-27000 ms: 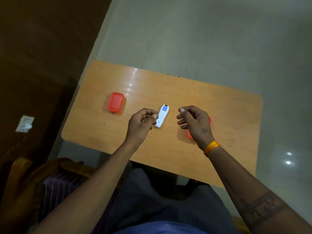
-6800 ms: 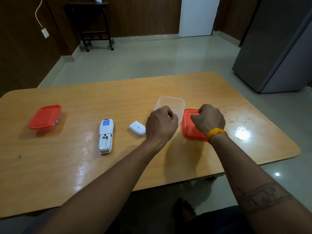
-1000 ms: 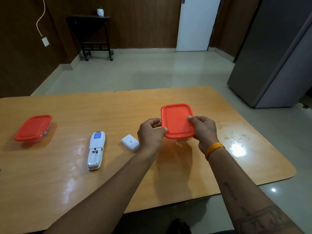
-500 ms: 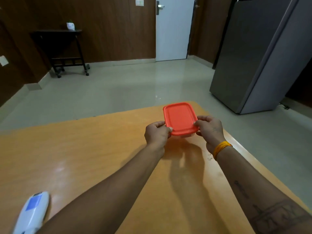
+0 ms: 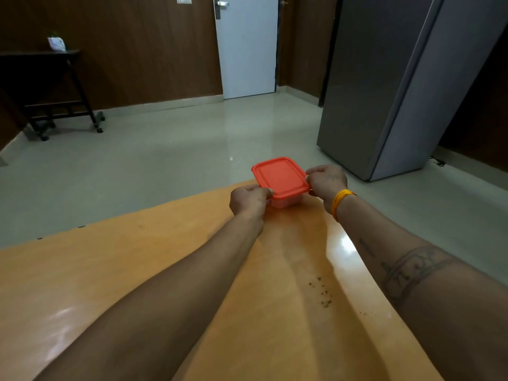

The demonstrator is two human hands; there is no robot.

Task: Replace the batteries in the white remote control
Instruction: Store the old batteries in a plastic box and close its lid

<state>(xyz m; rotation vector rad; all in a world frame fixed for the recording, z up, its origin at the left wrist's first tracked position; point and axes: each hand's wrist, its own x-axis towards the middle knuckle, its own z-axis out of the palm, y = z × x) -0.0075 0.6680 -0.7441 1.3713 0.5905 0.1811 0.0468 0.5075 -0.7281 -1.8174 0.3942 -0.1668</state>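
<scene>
My fingers are curled on the red lid point(image 5: 281, 177) of a small clear container point(image 5: 286, 202): my left hand point(image 5: 248, 199) pinches the near left rim of the lid, and my right hand point(image 5: 326, 180) grips the right rim, thumb side toward me. The lid sits on the container, and the container is at the far corner of the wooden table point(image 5: 170, 273); I cannot tell whether its base rests on the tabletop or hangs just above it. What lies inside it is too blurred to make out. The white remote control is outside this view, so I cannot say where it lies.

A yellow band point(image 5: 341, 199) circles my right wrist. Both forearms stretch out across the table, the right one running along the table's right edge. A scatter of dark crumbs point(image 5: 322, 292) lies on the wood between my forearms, nearer the right one, with a bright glare patch just beyond it.

Past the container the tabletop ends at once, and pale tiled floor point(image 5: 170, 160) opens beyond the edge. To the right on that floor stands a tall grey refrigerator point(image 5: 390, 86), well apart from the table. Straight ahead is a white door point(image 5: 247, 48) in a dark wood-panelled wall. Far left stands a dark side table point(image 5: 46, 86) with a small white object on top. To my left the tabletop runs broad and bare.
</scene>
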